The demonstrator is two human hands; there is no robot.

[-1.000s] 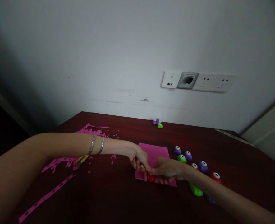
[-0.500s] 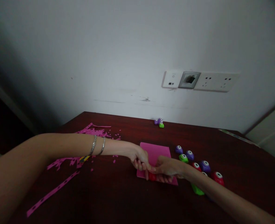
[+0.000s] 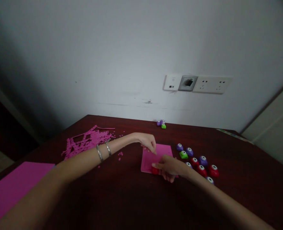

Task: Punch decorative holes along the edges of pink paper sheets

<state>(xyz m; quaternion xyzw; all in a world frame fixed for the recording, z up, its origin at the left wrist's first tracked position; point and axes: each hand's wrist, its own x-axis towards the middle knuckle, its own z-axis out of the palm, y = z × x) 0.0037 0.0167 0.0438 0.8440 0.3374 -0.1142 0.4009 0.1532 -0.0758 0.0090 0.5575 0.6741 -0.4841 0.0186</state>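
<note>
In the head view, a pink sheet of paper (image 3: 164, 149) lies on the dark red table in front of me. My right hand (image 3: 169, 166) grips a small red craft punch (image 3: 155, 170) at the sheet's near edge, thumb over it. Just beyond it, my left hand (image 3: 146, 142) is over the sheet's far left part, fingers curled with thumb and forefinger pinched together. Whether anything is between those fingertips is too small to see. Right of the sheet stand several more craft punches, among them a green one (image 3: 184, 155) and a red one (image 3: 213, 171).
Punched pink paper scraps (image 3: 90, 139) lie in a heap on the left, with tiny pink bits (image 3: 120, 154) near it. A larger pink stack (image 3: 21, 182) is at lower left. Small punches (image 3: 163, 126) stand by the wall, below the sockets (image 3: 210, 84).
My left hand has moved away from the red punch, up toward the sheet's far left. My right hand stays on the punch. The view has shifted, bringing the larger pink stack into sight.
</note>
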